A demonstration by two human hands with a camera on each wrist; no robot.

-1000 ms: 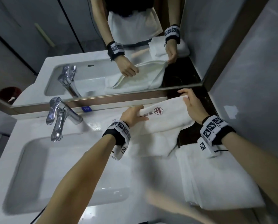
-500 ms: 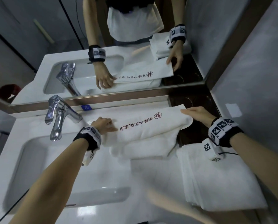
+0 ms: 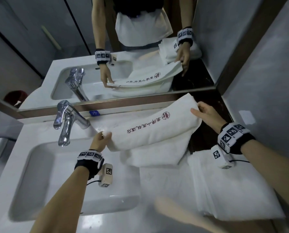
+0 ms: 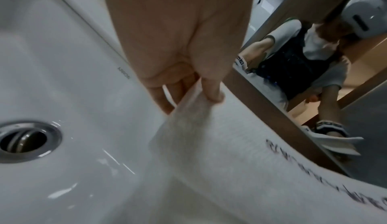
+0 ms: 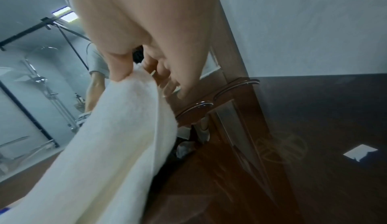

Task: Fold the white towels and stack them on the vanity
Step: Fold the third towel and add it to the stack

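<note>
A white towel (image 3: pixel 150 125) with dark red printed characters is stretched lengthwise above the vanity (image 3: pixel 157 182), behind the sink. My left hand (image 3: pixel 100 139) pinches its left end (image 4: pixel 188 111) between thumb and fingers. My right hand (image 3: pixel 206 113) pinches the right end (image 5: pixel 134 82), lifted near the mirror. The towel's lower layer (image 3: pixel 157 153) sags onto the counter. A folded white towel (image 3: pixel 228 190) lies flat on the vanity at the right, below my right wrist.
The white sink basin (image 3: pixel 39 174) with its drain (image 4: pixel 23 140) takes up the left. A chrome faucet (image 3: pixel 66 121) stands behind it, close to my left hand. The mirror (image 3: pixel 123 64) runs along the back. A dark wooden surface (image 5: pixel 293 144) and grey wall (image 3: pixel 266 81) lie at the right.
My hands have moved apart, drawing the towel out to its full length. The left hand slid left toward the faucet; the right end has risen off the counter.
</note>
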